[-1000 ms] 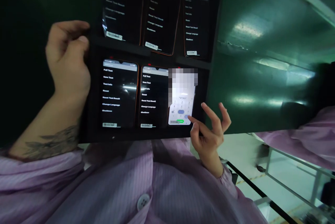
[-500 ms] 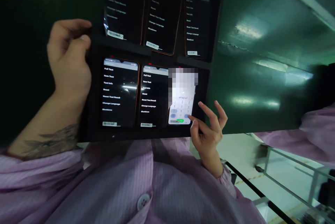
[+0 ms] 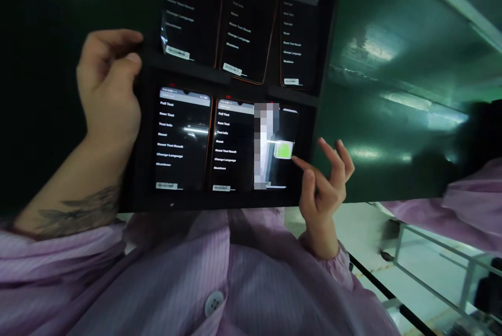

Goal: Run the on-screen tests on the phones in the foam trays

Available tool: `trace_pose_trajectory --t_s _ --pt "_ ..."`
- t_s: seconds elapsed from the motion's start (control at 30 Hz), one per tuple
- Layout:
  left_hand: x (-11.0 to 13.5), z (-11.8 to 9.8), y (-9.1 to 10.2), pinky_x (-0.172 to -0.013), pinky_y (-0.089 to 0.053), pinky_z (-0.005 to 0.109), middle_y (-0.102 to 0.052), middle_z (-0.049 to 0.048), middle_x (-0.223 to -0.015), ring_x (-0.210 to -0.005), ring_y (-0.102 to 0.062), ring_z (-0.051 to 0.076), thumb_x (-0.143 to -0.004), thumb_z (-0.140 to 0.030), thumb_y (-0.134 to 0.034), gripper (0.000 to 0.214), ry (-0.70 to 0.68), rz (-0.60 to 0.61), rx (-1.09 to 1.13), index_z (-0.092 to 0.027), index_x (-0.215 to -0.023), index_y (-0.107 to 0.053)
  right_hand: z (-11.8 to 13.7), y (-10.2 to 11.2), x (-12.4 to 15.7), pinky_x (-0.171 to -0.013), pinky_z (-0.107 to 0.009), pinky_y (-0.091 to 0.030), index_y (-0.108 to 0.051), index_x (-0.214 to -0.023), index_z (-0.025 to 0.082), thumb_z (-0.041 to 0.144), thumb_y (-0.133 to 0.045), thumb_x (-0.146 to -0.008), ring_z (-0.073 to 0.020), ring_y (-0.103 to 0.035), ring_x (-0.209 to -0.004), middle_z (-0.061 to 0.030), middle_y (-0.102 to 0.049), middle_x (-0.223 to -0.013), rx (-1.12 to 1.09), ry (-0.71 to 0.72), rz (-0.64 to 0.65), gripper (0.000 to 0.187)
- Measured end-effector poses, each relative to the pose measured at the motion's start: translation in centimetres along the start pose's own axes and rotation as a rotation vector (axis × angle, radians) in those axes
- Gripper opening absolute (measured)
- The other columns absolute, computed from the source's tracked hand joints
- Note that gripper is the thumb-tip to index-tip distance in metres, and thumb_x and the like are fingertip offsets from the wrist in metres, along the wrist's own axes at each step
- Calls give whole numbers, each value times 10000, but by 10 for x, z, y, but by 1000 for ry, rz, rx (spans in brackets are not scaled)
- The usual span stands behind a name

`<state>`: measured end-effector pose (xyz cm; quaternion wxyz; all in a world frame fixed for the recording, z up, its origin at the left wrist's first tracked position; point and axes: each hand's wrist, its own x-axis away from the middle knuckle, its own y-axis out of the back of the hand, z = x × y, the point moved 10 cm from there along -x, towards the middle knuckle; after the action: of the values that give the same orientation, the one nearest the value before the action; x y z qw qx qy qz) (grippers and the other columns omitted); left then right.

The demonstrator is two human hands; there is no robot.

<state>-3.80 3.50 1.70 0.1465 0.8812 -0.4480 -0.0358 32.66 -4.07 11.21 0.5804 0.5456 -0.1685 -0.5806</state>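
A black tray (image 3: 235,200) holds several phones in two rows, partly over the front edge of the table. My left hand (image 3: 112,82) is closed at the tray's left edge, thumb and fingers pinching its rim. My right hand (image 3: 325,189) holds nothing; its fingers are apart, and the index fingertip is at the right edge of the lower right phone (image 3: 288,171). That phone shows a green icon over a dark area, with a bright strip at its left partly pixelated. The lower left phone (image 3: 184,137) and lower middle phone (image 3: 235,132) show a test menu, as do the upper phones (image 3: 249,22).
A glossy green tabletop (image 3: 400,116) stretches to the right, reflecting lights. Another person's pink sleeve (image 3: 470,200) rests near its right end. Below the table edge stands a metal frame (image 3: 431,268) on the pale floor.
The lower right phone's screen has switched from a white dial pad to a dark area with a green icon. My right hand has moved up and right, off the keypad.
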Motion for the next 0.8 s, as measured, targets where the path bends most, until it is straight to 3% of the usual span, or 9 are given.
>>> trace_pose_trajectory --t_s 0.2,0.5,0.8 --pt "-3 3 2 -1232 -534 435 -747 0 -1230 -1224 -680 176 -821 -72 -531 439 -157 81 -7 -165 -1202 -728 -10 -17 -10 -1236 -596 -419 -810 -1173 272 249 -458 -1098 -337 -475 -1515 -67 -618 -1529 45 -36 18 361" --pt "-6 7 1 -1333 -405 539 -717 -19 -1247 -1258 -663 207 -857 -268 -593 404 -183 153 1 -160 -1233 -691 -15 -44 -22 -1298 -655 -313 -765 -1282 316 299 -445 -1098 -370 -354 -1587 -53 -499 -1660 57 -51 128 370" --pt "-9 13 0 -1379 -295 587 -689 -40 -1279 -1367 -624 247 -925 -317 -617 382 -165 197 23 -163 -1271 -670 -10 -46 -23 -1318 -668 -289 -725 -1345 296 313 -436 -1107 -371 -306 -1623 -71 -473 -1680 82 -25 129 376"
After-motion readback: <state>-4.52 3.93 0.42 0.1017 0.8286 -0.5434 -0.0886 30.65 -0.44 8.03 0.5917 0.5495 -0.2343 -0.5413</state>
